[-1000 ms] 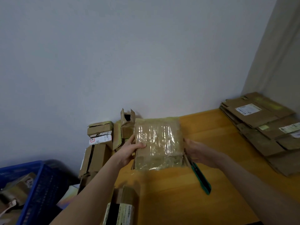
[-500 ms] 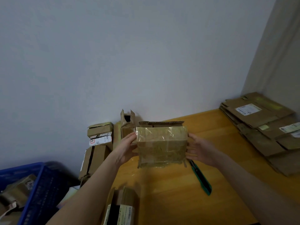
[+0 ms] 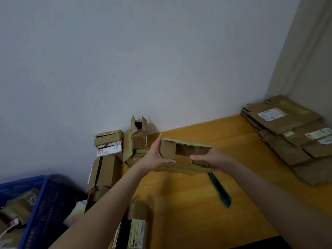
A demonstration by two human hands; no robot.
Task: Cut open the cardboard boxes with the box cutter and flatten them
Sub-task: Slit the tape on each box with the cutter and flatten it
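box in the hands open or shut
Open: the box faces the camera with its end agape, flaps spread, dark hollow inside visible.

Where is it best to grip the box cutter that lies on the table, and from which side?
Grip the box cutter by its wider green near end, from above, fingers across its two long edges. It lies flat on the table, and its narrow far end lies close below the held box, probably the blade side.
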